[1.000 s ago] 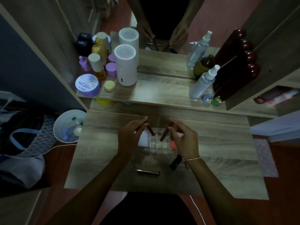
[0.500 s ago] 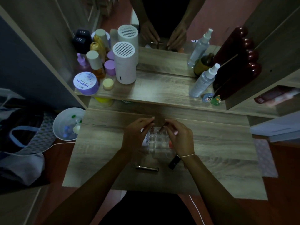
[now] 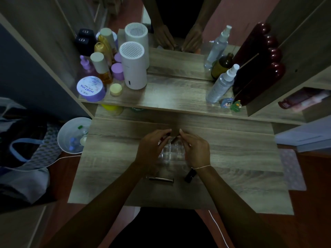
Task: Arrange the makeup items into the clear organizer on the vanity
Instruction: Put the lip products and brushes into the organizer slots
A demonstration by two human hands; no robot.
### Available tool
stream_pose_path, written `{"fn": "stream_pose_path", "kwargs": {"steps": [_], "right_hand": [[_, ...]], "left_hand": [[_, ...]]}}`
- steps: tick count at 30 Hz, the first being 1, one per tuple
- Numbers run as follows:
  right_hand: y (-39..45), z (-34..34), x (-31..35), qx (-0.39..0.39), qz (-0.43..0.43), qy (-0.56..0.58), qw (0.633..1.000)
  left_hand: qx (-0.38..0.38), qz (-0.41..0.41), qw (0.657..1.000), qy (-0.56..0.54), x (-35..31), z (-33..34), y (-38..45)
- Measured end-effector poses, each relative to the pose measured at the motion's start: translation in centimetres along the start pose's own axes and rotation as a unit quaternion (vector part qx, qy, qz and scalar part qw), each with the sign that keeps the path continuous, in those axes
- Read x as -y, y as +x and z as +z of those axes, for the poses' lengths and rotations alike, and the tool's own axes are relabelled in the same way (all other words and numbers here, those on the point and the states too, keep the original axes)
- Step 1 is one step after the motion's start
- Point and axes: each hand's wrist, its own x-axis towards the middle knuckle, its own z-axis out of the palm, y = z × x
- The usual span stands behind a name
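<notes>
A clear organizer (image 3: 172, 152) with small square cells stands in the middle of the wooden vanity top (image 3: 232, 158). My left hand (image 3: 152, 149) pinches a thin dark stick (image 3: 167, 135) over its far left corner. My right hand (image 3: 196, 149) pinches a second dark stick (image 3: 174, 139) that slants into a far cell. Both hands cover the organizer's sides. A slim metallic tube (image 3: 161, 179) lies on the top near me. A short black tube (image 3: 190, 175) lies partly under my right wrist.
On the raised shelf (image 3: 170, 97) stand a white speaker-like cylinder (image 3: 133, 68), a purple jar (image 3: 91, 88) and several bottles at left, and a spray bottle (image 3: 222, 83) at right. A mirror rises behind. A white bin (image 3: 73, 135) sits on the floor at left.
My hands have come closer together over the organizer's far edge, and both dark sticks have sunk lower toward its cells. The camera has tilted slightly.
</notes>
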Motion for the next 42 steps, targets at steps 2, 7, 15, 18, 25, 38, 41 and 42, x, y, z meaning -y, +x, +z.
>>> {"fn": "stream_pose_path", "kwargs": {"steps": [2,7,15,18,25,38,41,42], "right_hand": [[0.1,0.0,-0.1,-0.015,-0.005,-0.010,1.000],[0.8,-0.1,0.4,-0.073,-0.016,-0.011,0.997],[2.2,-0.5,1.0,-0.073,0.041,0.011,0.996],[2.4,-0.7,1.0,-0.076,0.079,0.040,0.993],[2.8,-0.8,0.9,-0.032,0.136,0.071,0.988],[2.4,-2.0,-0.1,-0.067,0.195,0.115,0.972],[2.2,-2.1,-0.2,-0.066,0.218,0.133,0.965],[2.1,-2.2,-0.3,-0.062,0.229,0.146,0.960]], "left_hand": [[0.002,-0.004,1.000,0.002,0.1,0.1,-0.1],[0.001,-0.016,1.000,0.002,0.0,0.3,-0.1],[-0.005,-0.023,1.000,-0.005,-0.4,0.5,0.0],[-0.004,-0.031,1.000,0.001,-0.4,0.7,0.1],[0.013,-0.038,0.999,0.027,-0.1,0.9,-0.2],[0.018,-0.041,0.998,0.037,-0.7,0.1,-0.7],[0.021,-0.050,0.998,0.030,-0.7,0.0,-0.7],[0.023,-0.054,0.998,0.027,-0.6,-0.1,-0.7]]}}
